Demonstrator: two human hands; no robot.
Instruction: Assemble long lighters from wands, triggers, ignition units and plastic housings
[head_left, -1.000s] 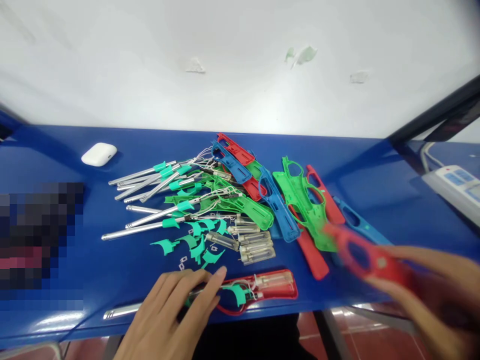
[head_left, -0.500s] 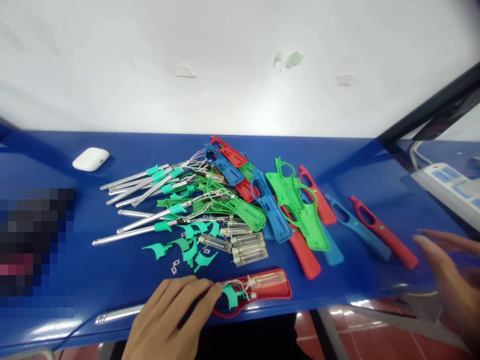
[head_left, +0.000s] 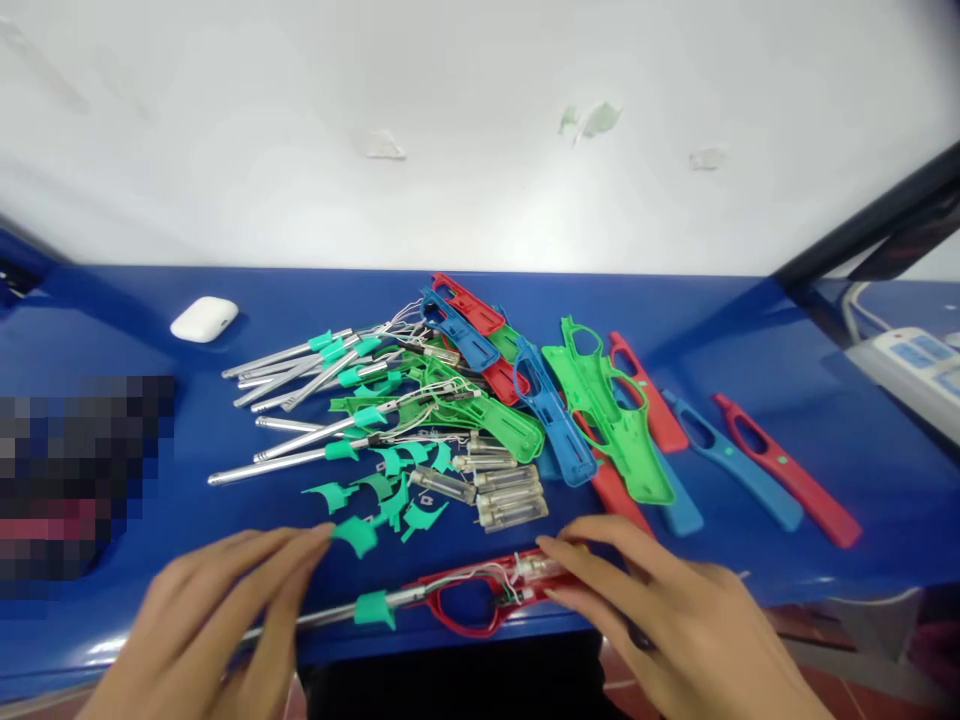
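Observation:
At the table's front edge lies a red lighter handle half [head_left: 472, 632], hollow side up, with thin white wires, a clear fuel tank [head_left: 534, 567] and a metal tube [head_left: 326, 617] fitted with a teal collar [head_left: 373, 608]. My right hand [head_left: 660, 610] grips the handle's wide end, its fingers covering part of the tank. Between thumb and fingertips, my left hand [head_left: 232, 600] pinches a curved teal trigger [head_left: 357, 537] just above the tube. Just beyond are loose teal triggers [head_left: 330, 495] and several clear tanks [head_left: 514, 497].
Metal tubes with wires [head_left: 274, 467] are piled at centre left. Green, blue and red handle halves [head_left: 555, 420] spread toward the right, beside a red handle shell [head_left: 795, 480]. A white case [head_left: 205, 319] sits back left; a power strip [head_left: 919, 365] is at right.
My right hand has come in from the right onto the red handle. My left hand has moved left and now holds the teal trigger that lay over the handle.

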